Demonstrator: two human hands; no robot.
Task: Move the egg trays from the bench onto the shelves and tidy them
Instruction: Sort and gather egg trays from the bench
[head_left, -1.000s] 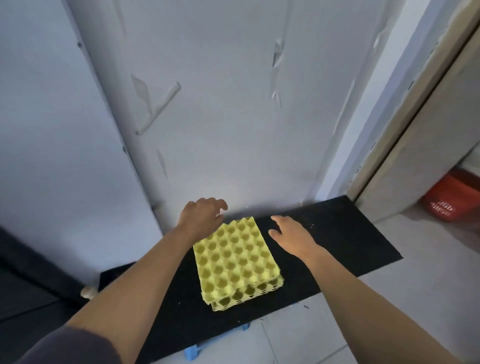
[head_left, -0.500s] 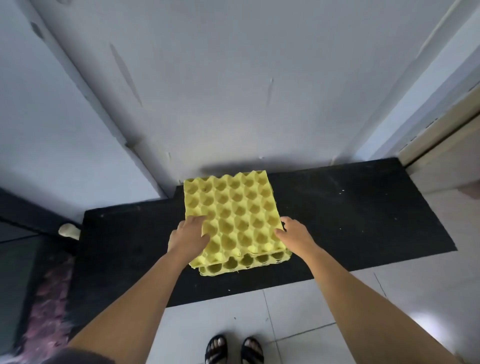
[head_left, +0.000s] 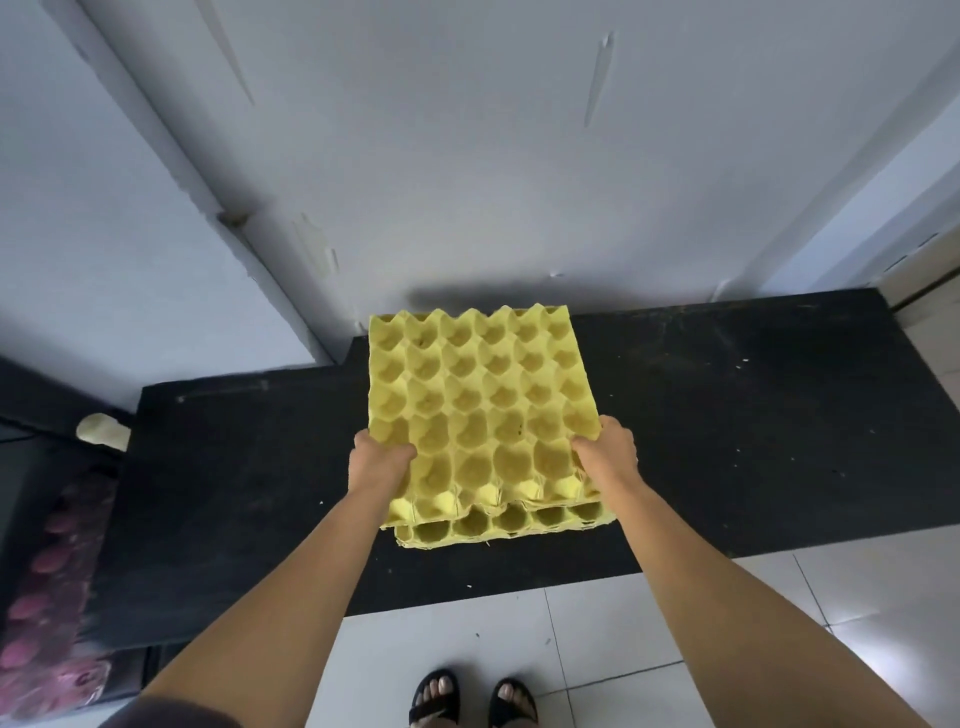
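Stack of yellow egg trays (head_left: 478, 415) over middle of black bench (head_left: 727, 415). Left hand (head_left: 376, 460) gripped stack's left edge, right hand (head_left: 608, 457) gripped its right edge. Bottom tray stuck out toward bench front.

The egg trays (head_left: 480, 410) are bright yellow, dimpled in rows of cups. The bench (head_left: 727, 426) is black (flecked with pale specks). Far wall (head_left: 441, 156) pale grey; floor tiles (head_left: 597, 649) white; sandals (head_left: 472, 704) black.
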